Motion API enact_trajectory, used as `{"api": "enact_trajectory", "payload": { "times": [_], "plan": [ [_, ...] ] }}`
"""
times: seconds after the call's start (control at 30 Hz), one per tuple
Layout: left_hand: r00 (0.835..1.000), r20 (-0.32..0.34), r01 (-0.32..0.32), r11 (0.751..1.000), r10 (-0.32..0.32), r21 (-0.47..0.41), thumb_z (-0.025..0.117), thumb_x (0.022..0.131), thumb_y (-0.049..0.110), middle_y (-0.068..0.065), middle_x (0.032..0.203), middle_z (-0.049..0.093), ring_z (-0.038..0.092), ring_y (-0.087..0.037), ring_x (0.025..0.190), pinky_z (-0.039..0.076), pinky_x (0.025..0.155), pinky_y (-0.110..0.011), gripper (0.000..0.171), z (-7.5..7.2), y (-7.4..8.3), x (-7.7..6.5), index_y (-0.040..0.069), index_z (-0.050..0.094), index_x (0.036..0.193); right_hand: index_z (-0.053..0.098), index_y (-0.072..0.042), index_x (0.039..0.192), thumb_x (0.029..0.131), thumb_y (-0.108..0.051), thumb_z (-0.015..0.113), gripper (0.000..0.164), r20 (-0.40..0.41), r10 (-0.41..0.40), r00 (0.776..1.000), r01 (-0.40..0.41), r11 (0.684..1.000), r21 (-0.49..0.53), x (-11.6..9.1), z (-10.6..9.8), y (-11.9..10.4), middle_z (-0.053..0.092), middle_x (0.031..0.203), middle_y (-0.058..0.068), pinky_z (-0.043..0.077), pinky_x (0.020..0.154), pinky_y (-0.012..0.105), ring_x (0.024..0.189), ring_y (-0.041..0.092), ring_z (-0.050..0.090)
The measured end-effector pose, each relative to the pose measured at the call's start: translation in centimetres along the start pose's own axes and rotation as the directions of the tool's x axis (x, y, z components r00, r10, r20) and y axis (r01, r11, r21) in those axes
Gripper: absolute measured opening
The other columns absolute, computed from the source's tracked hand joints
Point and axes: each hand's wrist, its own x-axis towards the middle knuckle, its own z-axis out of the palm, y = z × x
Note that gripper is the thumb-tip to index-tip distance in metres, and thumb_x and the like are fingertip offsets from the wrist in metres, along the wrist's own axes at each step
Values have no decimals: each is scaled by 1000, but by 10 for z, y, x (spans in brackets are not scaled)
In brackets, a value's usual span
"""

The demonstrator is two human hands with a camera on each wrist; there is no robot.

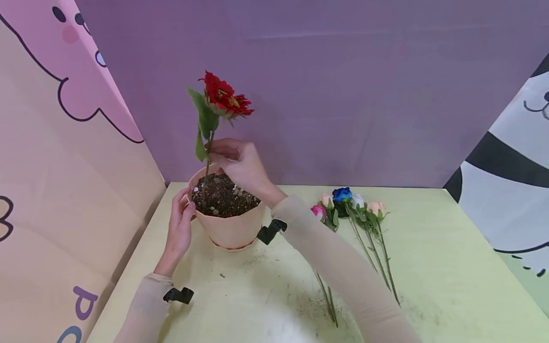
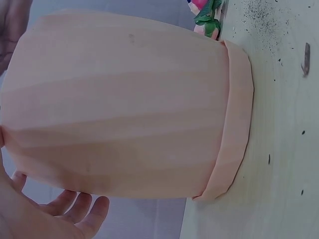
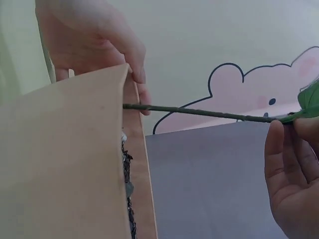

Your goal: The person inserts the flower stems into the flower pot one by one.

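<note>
My right hand (image 1: pixel 245 164) pinches the stem of a red artificial flower (image 1: pixel 226 97) just below its green leaves (image 1: pixel 206 114). The stem (image 3: pixel 199 112) runs down past the rim into the dark soil (image 1: pixel 225 195), near the left side of a peach flower pot (image 1: pixel 231 231). At the pot's left, my left hand (image 1: pixel 179 228) holds the rim, thumb toward the front. Its fingers (image 2: pixel 79 209) lie along the outer wall in the left wrist view. The flower stands nearly upright, its bloom leaning right.
To the right on the pale table (image 1: pixel 450 252) lie several artificial roses, among them a blue rose (image 1: pixel 342 194), a pink rose (image 1: pixel 319 212) and a peach rose (image 1: pixel 376 208). The right forearm crosses over some stems. Soil crumbs dot the tabletop. A purple backdrop (image 1: pixel 343 95) rises behind.
</note>
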Motion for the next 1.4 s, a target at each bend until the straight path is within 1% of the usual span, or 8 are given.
{"api": "enact_trajectory", "payload": {
  "times": [0.2, 0.37, 0.6, 0.93, 1.0, 1.17, 1.3, 1.4],
  "plan": [
    [1000, -3, 6, 1000, -6, 11, 33, 116, 18, -24, 157, 46, 51, 0, 125, 43, 101, -16, 50, 0, -1, 0, 11, 28, 165, 72, -5, 126, 104, -8, 68, 22, 35, 4, 999, -1, 997, -77, -2, 11, 1, 80, 117, 11, 62, 78, 27, 87, 17, 74],
    [1000, 14, -19, 1000, 19, 4, 34, 117, 19, -25, 157, 45, 50, 3, 124, 43, 102, -16, 49, 1, -2, 2, 10, 28, 165, 72, -5, 121, 105, -9, 66, 17, 53, -36, 998, 44, 988, -148, -3, 16, 8, 79, 114, 11, 59, 92, 23, 104, 18, 76],
    [999, 9, -31, 999, 31, 30, 34, 117, 22, -24, 156, 48, 53, 2, 122, 44, 100, -16, 47, -1, -5, 3, 12, 30, 163, 75, -5, 124, 107, -13, 64, 22, 128, -64, 990, 91, 971, -222, -6, 29, 15, 79, 119, 10, 58, 94, 21, 108, 19, 76],
    [999, -8, -35, 999, 35, 42, 33, 117, 19, -26, 158, 46, 52, -2, 125, 44, 98, -14, 47, 0, -6, 1, 9, 29, 163, 72, -3, 125, 109, -13, 60, 22, 58, -132, 990, 142, 967, -213, -10, 35, 45, 79, 112, 12, 59, 85, 19, 98, 22, 76],
    [1000, -7, -21, 999, 22, 36, 33, 117, 19, -25, 159, 44, 52, -7, 128, 44, 98, -13, 48, -1, -6, 1, 10, 29, 163, 71, -3, 123, 110, -13, 58, 20, 36, -149, 988, 154, 968, -198, -12, 34, 54, 78, 106, 12, 61, 85, 22, 93, 23, 76],
    [1000, -21, -5, 1000, 5, 26, 34, 116, 19, -25, 156, 46, 51, -2, 128, 44, 98, -15, 48, 0, -4, 0, 10, 29, 163, 66, -1, 120, 111, -11, 54, 18, 50, -150, 987, 156, 972, -176, -18, 35, 60, 75, 101, 14, 63, 86, 31, 93, 31, 76],
    [1000, -16, -24, 999, 24, 26, 32, 116, 21, -26, 152, 48, 51, 3, 120, 45, 98, -15, 48, 1, -4, 0, 9, 29, 163, 68, -2, 122, 111, -11, 55, 19, 78, -156, 985, 170, 959, -228, -20, 34, 55, 74, 98, 14, 55, 76, 18, 89, 29, 73],
    [999, -15, -29, 999, 29, 21, 31, 117, 22, -24, 153, 47, 51, 1, 121, 44, 98, -15, 47, 1, -5, -1, 8, 29, 162, 70, -4, 121, 112, -11, 54, 20, 102, -178, 979, 200, 939, -280, -20, 34, 57, 72, 93, 13, 47, 66, 17, 77, 20, 65]
  ]
}}
